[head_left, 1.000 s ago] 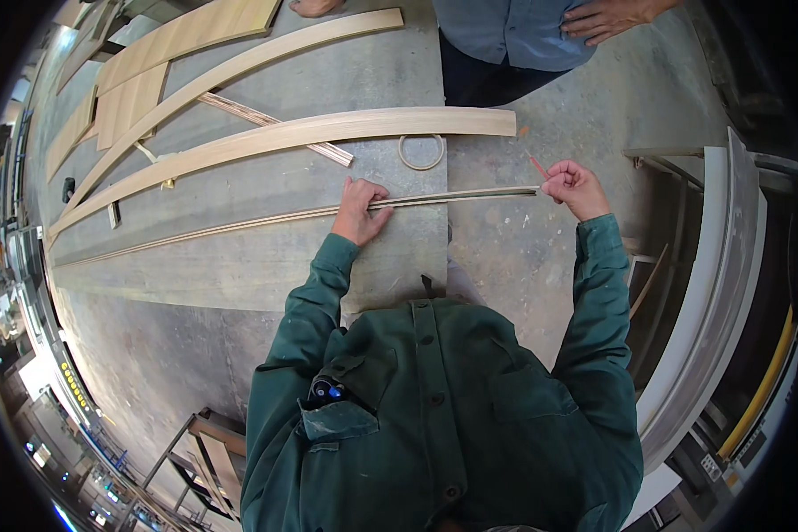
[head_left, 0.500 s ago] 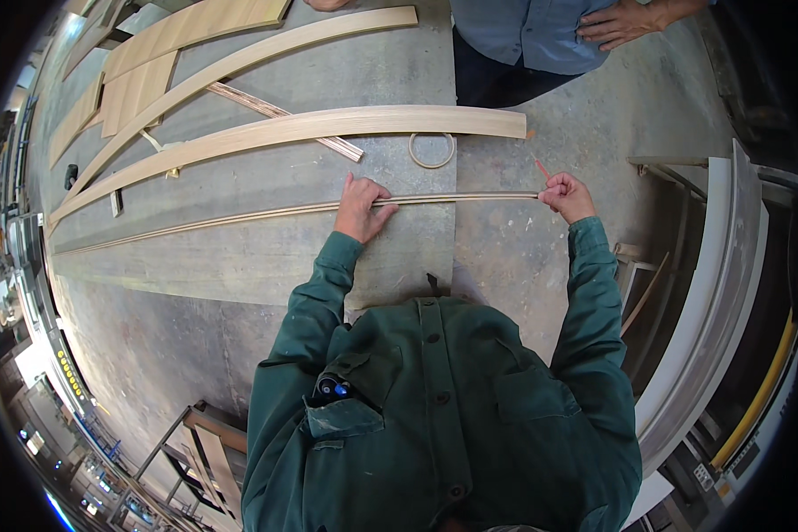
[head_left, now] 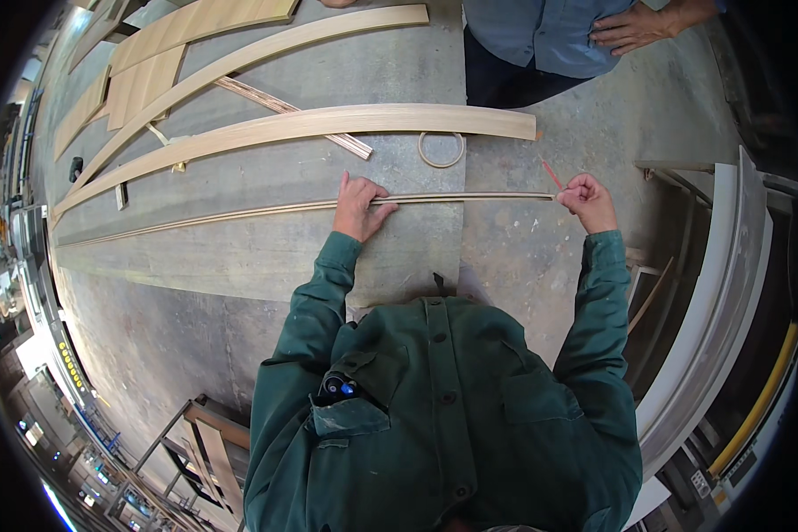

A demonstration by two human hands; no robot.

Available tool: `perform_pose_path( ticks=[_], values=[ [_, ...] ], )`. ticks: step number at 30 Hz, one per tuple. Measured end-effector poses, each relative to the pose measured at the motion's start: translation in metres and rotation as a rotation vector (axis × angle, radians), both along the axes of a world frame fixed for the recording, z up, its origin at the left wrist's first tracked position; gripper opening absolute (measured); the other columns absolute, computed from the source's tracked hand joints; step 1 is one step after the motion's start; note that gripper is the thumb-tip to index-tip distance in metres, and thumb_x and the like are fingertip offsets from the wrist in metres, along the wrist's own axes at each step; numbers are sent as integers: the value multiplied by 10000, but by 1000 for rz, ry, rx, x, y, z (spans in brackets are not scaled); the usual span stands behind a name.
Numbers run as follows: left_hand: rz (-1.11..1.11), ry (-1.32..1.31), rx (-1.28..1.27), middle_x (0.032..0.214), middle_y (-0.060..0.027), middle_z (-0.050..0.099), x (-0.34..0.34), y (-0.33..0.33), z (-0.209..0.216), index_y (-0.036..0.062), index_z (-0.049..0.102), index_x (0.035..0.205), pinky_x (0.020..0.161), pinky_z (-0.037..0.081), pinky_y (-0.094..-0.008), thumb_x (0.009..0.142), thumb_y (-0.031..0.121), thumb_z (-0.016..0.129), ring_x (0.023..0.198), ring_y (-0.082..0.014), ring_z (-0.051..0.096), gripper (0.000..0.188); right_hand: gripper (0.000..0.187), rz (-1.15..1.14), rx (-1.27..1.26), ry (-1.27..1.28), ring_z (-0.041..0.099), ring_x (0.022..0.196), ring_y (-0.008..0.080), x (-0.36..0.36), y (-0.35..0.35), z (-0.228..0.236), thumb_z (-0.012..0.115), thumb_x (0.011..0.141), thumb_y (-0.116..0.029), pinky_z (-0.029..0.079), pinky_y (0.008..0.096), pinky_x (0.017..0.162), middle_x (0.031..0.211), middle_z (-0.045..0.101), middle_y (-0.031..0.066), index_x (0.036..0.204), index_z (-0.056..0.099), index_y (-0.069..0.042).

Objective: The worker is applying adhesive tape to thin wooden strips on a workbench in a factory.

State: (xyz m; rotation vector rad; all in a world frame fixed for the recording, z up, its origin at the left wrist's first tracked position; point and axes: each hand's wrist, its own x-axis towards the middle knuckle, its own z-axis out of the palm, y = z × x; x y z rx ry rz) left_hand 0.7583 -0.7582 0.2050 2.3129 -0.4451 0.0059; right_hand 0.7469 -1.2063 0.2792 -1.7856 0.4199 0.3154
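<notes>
Two long, thin wooden strips (head_left: 483, 196) lie side by side across the worktable, running far off to the left. My left hand (head_left: 360, 207) grips them between thumb and fingers near their right portion. Just past their right end, my right hand (head_left: 589, 202) is closed in a pinch around a red pencil (head_left: 551, 174), which tilts up to the left. The pencil's lower part is hidden by my fingers. A small gap or light contact between the fingertips and the strip end cannot be told apart.
Beyond the strips lie a wide curved board (head_left: 328, 125), a second curved board (head_left: 284, 46), a bundle of thin sticks (head_left: 350, 144) and a roll of tape (head_left: 421, 155). Another person (head_left: 541, 40) stands across the table, hand at the waist. White panels (head_left: 718, 257) lean at the right.
My right hand has shifted right with the red pencil, from on the strips' end to just beyond it. My left hand keeps its hold on the strips. The view has shifted slightly.
</notes>
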Motion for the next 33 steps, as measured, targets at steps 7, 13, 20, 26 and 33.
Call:
perform_pose_path(
  ticks=[7,13,20,26,33],
  values=[
    [-8,-27,-41,836,-35,550,2,2,-4,128,614,879,1096,234,-605,682,186,814,877,-259,569,287,242,-37,-13,-32,533,612,27,-7,-24,17,740,766,15,413,170,544,732,620,-32,915,571,-72],
    [-6,-7,53,838,3,538,1,-7,7,215,702,940,1093,180,-646,706,209,794,909,-221,552,252,240,-65,-12,-7,518,582,30,-12,-32,-10,742,764,18,393,175,510,715,610,-28,910,572,-68],
    [-14,12,91,853,19,521,1,-9,10,242,718,934,1060,136,-714,752,253,755,949,-201,540,185,249,-84,-9,6,502,548,36,-12,-36,-36,745,755,29,380,190,481,687,596,-22,904,570,-67],
    [-12,21,97,872,29,536,1,-8,6,237,717,929,1060,120,-722,769,254,740,957,-187,557,163,265,-98,-45,8,498,540,42,-7,-36,-47,755,740,25,386,195,480,676,586,-27,898,565,-69],
    [-8,41,94,907,22,553,1,-10,8,217,694,923,1068,94,-718,754,222,752,993,-201,560,179,277,-97,-89,40,508,561,51,-2,-36,-49,765,731,22,405,206,499,677,585,-28,895,562,-71]
  ],
)
